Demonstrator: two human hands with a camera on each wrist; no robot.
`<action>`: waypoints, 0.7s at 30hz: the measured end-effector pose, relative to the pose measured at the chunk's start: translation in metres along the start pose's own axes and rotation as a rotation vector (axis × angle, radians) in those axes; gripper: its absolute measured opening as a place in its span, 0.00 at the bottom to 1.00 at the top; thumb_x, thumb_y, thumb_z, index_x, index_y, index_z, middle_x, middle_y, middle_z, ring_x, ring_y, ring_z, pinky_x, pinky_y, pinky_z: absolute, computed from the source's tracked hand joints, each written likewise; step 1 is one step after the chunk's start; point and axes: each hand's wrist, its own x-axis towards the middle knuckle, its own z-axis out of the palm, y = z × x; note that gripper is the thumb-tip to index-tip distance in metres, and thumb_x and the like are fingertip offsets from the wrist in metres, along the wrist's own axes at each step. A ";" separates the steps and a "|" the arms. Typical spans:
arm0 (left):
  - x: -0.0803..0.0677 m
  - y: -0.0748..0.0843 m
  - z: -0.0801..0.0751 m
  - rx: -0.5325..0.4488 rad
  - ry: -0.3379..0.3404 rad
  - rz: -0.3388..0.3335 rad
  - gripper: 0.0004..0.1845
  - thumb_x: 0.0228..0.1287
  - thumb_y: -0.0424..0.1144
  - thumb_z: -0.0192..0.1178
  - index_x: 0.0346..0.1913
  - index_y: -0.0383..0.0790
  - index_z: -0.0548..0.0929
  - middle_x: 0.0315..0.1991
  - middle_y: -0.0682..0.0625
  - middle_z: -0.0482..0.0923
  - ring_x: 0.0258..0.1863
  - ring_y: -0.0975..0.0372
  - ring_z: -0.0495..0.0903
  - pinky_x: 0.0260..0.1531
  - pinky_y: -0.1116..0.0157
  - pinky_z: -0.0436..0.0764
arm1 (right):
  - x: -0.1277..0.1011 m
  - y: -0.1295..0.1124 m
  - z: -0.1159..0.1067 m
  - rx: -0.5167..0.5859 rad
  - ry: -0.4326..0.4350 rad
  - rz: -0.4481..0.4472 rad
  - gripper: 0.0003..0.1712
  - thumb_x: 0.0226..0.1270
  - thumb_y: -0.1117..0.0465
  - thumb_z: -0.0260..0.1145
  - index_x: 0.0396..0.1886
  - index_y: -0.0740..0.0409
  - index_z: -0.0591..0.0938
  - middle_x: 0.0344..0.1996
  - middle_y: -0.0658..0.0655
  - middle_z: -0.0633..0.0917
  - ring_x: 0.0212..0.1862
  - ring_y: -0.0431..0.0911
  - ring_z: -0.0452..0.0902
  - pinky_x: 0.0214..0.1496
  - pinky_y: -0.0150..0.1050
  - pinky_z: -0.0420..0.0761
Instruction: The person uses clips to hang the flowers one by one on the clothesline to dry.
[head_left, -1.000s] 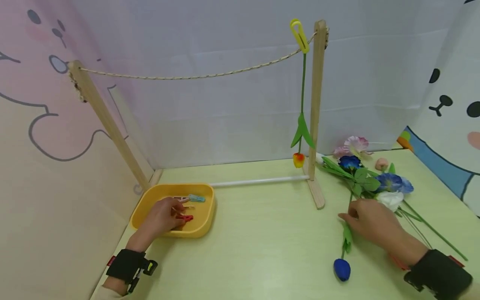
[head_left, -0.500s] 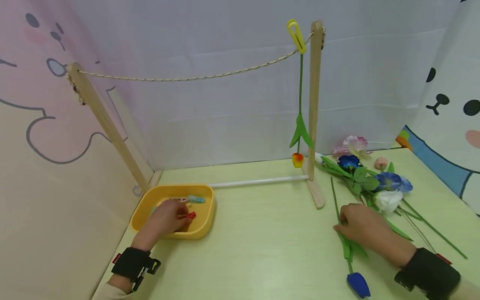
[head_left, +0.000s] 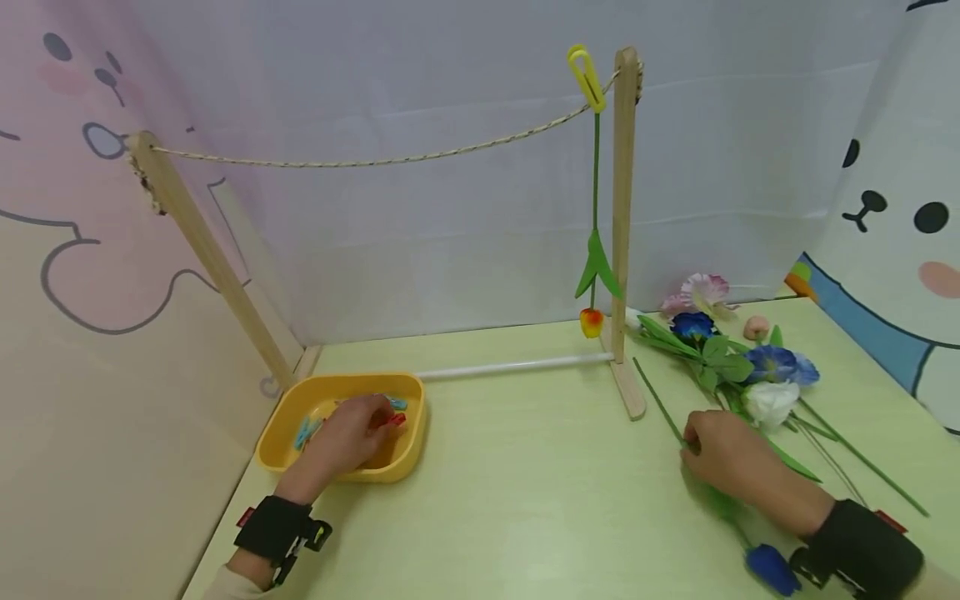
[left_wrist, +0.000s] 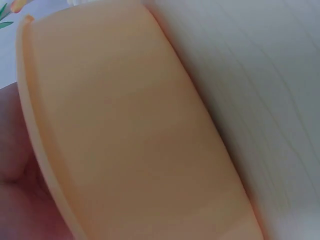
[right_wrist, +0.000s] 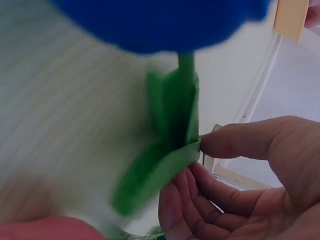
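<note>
Right hand [head_left: 723, 458] pinches blue tulip [head_left: 772, 568] stem – left hand [head_left: 352, 433] pinches red clip [head_left: 396, 419] in yellow tray [head_left: 281, 417].

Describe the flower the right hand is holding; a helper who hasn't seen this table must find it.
Start at the wooden post; the right hand rests on the table in front of it. It pinches the blue tulip, the only flower lying apart from the pile.

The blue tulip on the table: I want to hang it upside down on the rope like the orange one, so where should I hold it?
Hold the blue tulip by its thin green stem near the leaves, where the right hand already pinches it, coming from above. The stem lies flat on the table; the free bare end stays clear for a peg.
</note>
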 end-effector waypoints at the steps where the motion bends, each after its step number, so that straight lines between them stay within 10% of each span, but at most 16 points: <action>1: 0.000 0.001 -0.001 -0.014 0.031 0.012 0.07 0.64 0.35 0.72 0.41 0.40 0.84 0.34 0.54 0.77 0.31 0.62 0.74 0.35 0.63 0.80 | 0.000 0.002 0.000 0.003 0.006 0.003 0.07 0.59 0.67 0.72 0.33 0.66 0.83 0.25 0.53 0.80 0.28 0.45 0.75 0.30 0.45 0.79; 7: 0.001 0.012 -0.013 -0.078 0.176 0.036 0.08 0.69 0.33 0.67 0.47 0.36 0.84 0.39 0.49 0.80 0.31 0.62 0.76 0.31 0.66 0.81 | 0.000 0.004 -0.003 0.034 0.011 0.037 0.10 0.58 0.68 0.70 0.38 0.70 0.83 0.27 0.54 0.81 0.29 0.45 0.76 0.32 0.46 0.80; 21: 0.000 0.014 -0.021 -0.327 0.232 -0.095 0.15 0.54 0.39 0.80 0.43 0.41 0.89 0.34 0.54 0.88 0.33 0.61 0.88 0.29 0.68 0.84 | -0.004 -0.004 -0.014 0.157 0.120 0.052 0.20 0.59 0.66 0.70 0.51 0.71 0.81 0.32 0.54 0.84 0.28 0.42 0.77 0.27 0.39 0.75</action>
